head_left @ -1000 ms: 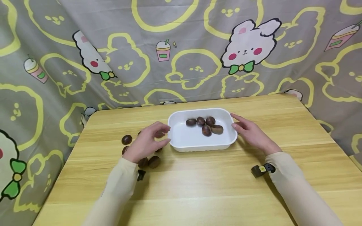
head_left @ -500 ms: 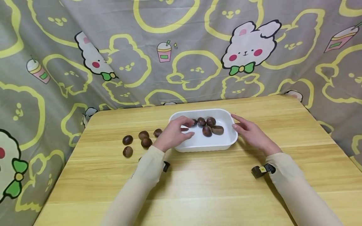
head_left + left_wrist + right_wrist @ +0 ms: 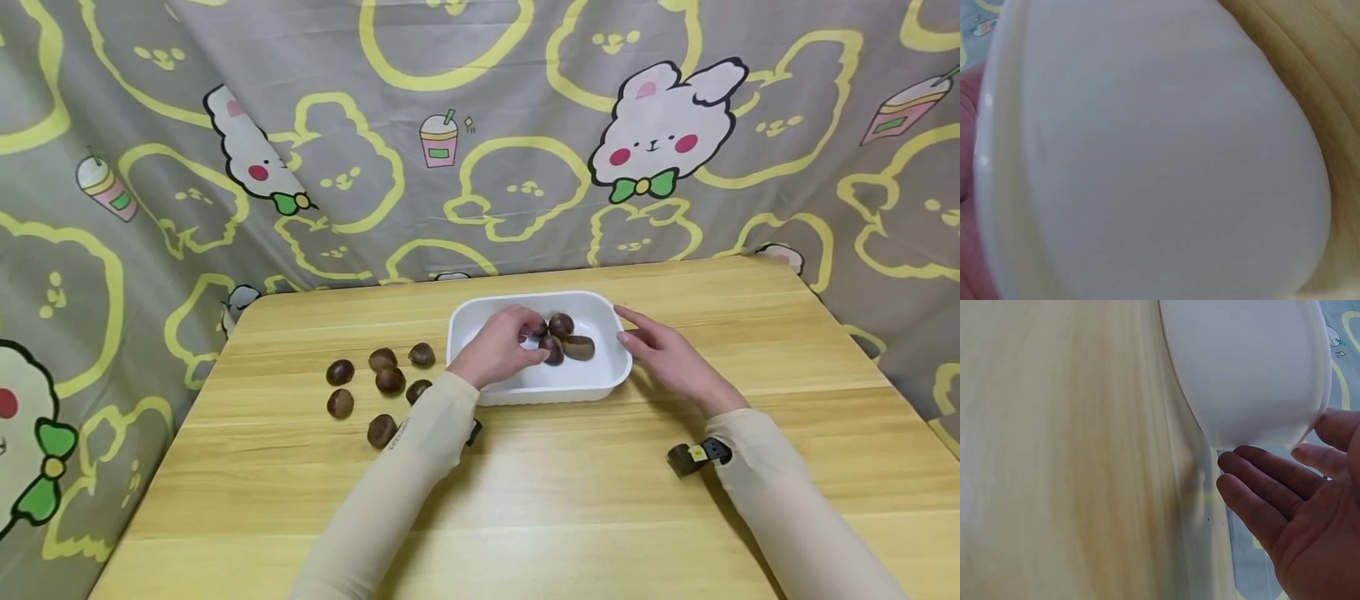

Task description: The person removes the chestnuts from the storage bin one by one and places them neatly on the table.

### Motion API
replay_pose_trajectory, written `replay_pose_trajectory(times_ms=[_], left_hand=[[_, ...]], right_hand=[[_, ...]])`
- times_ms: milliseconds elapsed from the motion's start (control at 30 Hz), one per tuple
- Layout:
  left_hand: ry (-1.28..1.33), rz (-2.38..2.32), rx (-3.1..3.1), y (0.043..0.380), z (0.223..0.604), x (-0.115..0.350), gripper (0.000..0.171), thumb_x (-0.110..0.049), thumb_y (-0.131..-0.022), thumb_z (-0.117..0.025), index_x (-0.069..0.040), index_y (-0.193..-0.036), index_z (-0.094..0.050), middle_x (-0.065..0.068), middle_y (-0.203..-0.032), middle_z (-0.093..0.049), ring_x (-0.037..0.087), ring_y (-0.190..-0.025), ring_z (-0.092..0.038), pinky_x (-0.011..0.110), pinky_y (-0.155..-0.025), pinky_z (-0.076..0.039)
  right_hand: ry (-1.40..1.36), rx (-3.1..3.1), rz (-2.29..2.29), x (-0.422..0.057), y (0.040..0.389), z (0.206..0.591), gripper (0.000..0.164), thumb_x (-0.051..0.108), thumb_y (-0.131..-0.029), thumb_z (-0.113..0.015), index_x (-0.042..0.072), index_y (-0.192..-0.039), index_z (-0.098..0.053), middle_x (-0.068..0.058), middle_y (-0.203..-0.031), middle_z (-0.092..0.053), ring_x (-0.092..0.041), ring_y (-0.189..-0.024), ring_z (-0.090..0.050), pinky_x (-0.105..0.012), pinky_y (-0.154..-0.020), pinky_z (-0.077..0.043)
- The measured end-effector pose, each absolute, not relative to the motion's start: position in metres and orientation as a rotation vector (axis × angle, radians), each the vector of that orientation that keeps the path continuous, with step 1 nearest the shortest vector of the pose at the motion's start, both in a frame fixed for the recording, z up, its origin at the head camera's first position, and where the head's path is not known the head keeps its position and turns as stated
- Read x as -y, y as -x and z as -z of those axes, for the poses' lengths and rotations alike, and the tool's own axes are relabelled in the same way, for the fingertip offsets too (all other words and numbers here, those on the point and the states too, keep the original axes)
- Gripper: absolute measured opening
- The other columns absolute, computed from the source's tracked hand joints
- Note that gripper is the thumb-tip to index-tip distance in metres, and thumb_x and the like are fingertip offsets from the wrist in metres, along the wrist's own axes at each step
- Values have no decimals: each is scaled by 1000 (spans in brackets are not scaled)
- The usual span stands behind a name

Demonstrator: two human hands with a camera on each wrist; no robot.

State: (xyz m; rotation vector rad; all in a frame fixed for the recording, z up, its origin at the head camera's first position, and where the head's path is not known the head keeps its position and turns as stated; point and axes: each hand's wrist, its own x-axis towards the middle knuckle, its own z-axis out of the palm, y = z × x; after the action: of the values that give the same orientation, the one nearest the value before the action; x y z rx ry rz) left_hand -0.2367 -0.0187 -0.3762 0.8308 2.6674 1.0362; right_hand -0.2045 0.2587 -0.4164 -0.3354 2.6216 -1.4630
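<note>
A white oblong tray (image 3: pixel 551 393) stands on the wooden table in the head view, with several brown chestnuts (image 3: pixel 579 347) in its right half. My left hand (image 3: pixel 501 343) reaches over the tray's left end. Its fingertips are at the chestnuts, thumb and fingers apart, and it partly covers them. My right hand (image 3: pixel 667 354) touches the tray's right end with fairly straight fingers; in the right wrist view these fingers (image 3: pixel 1260 506) lie against the outer wall. The tray's outer side (image 3: pixel 1166 150) fills most of the left wrist view.
Several more chestnuts (image 3: pixel 390 381) lie loose on the wooden table (image 3: pixel 555 508), left of the tray. Behind the table hangs a grey curtain (image 3: pixel 517 108) with cartoon prints. Dark wrist devices (image 3: pixel 697 454) are strapped to both arms.
My left hand has moved right, from beside the tray's left edge to the chestnuts inside it, uncovering chestnuts on the table. My right hand and the tray have stayed put.
</note>
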Motion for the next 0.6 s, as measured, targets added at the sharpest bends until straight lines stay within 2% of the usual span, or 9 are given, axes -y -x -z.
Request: replay_pose_trajectory(times_ms=[233,433,600], left_hand=[[-770,-997,-2707,242,386,7,34,-8,-86,-75,3,-117,-64,14,-112,-63,24,-103,-59,29,-91,-47],[-736,-832,-2767,243,394,-1,38,-11,-87,-75,1,-122,-64,11,-115,-64,21,-106,-59,29,-94,-46],[-741,-759,-2797,244,398,-6,32,-11,-86,-75,-2,-116,-67,8,-113,-63,18,-104,-57,26,-94,-45]], right_hand=[[350,-2624,1463,-258,205,418,56,30,-106,-46,10,-155,-28,-31,-133,-52,-42,-121,-52,-58,-107,-31],[350,-2625,1468,-256,203,416,56,31,-105,-47,11,-155,-29,-29,-134,-52,-42,-121,-52,-57,-107,-31],[346,-2605,1490,-256,203,416,57,31,-106,-46,11,-155,-28,-30,-135,-51,-43,-123,-51,-58,-108,-29]])
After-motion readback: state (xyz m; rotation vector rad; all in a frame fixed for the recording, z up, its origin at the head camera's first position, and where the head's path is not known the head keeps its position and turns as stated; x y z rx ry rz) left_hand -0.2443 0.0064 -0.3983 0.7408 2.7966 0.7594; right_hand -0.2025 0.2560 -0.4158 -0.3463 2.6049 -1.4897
